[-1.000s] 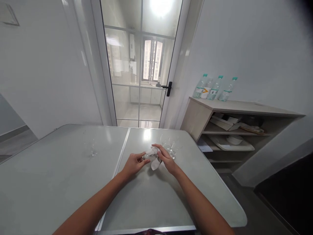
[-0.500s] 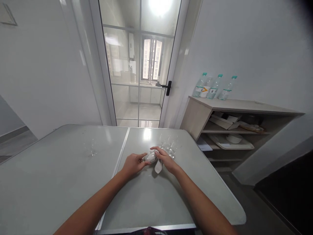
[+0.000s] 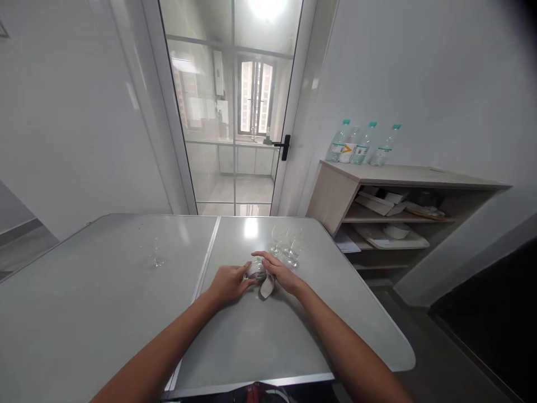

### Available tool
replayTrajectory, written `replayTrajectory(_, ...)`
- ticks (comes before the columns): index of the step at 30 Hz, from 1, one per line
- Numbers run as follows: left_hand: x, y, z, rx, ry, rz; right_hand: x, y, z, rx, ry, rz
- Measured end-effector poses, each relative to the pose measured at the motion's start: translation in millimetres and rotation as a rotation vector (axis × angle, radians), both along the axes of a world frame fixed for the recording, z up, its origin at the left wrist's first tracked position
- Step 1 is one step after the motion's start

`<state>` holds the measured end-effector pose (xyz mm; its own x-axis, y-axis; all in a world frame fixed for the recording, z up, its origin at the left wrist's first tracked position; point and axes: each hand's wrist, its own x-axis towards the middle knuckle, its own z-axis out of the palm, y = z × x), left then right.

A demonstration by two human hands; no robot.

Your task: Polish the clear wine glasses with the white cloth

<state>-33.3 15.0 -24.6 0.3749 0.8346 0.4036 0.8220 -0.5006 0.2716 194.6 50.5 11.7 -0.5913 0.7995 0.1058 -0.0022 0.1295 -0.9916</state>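
Low over the table, both hands meet at a clear stemmed glass [image 3: 257,271]. My left hand [image 3: 229,285] is closed around its left side, thumb and fingers on opposite sides. From the right, my right hand [image 3: 282,273] grips a white cloth [image 3: 267,286] pressed against the glass, and a loose end hangs below the fingers. Some of the cloth looks to be inside the bowl, though the fingers partly hide this. Just beyond my right hand stand several clear stemmed glasses [image 3: 289,253]. A single stemmed glass [image 3: 157,260] is on the table's left half.
The pale table [image 3: 104,313] has a metal seam to the left of my hands. On the right, a wooden shelf unit [image 3: 335,196] carries several plastic bottles [image 3: 361,146] on top, with trays and a white bowl [image 3: 396,230] inside. Behind the table is a glass door [image 3: 210,168].
The glass has turned between my hands, and its stem end is now hidden by my left hand. Both hands stay close together on it. The camera view has shifted slightly.
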Motion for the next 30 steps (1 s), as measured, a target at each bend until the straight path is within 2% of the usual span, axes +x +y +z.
replayTrajectory(7, -3.9, 7.6, 8.3, -0.074, -0.080, 0.007, 8.5, 9.8, -1.8, 0.000, 0.064, -0.076)
replayTrajectory(12, -1.7, 5.7, 11.7, -0.150, -0.221, 0.019, 8.9, 13.9, -1.1, -0.013, 0.093, -0.165)
replayTrajectory(15, -0.3, 5.2, 14.2, -0.199, -0.309, -0.036, 7.4, 13.8, -0.1, -0.042, 0.131, -0.209)
replayTrajectory(18, -2.0, 7.5, 13.9, -0.182, -0.350, -0.101, 6.1, 11.4, 1.9, -0.096, 0.207, -0.243)
replayTrajectory(21, -5.3, 8.8, 8.6, -0.087, -0.288, -0.064, 3.6, 6.0, 4.3, -0.112, 0.240, -0.210)
replayTrajectory(26, -9.8, 5.6, 0.2, 0.057, -0.033, -0.051, -3.2, -3.4, 6.0, -0.005, 0.106, -0.057)
replayTrajectory(30, -11.4, 7.8, 6.0, 0.001, -0.112, -0.005, -4.4, -2.1, 6.0, -0.086, 0.175, -0.067)
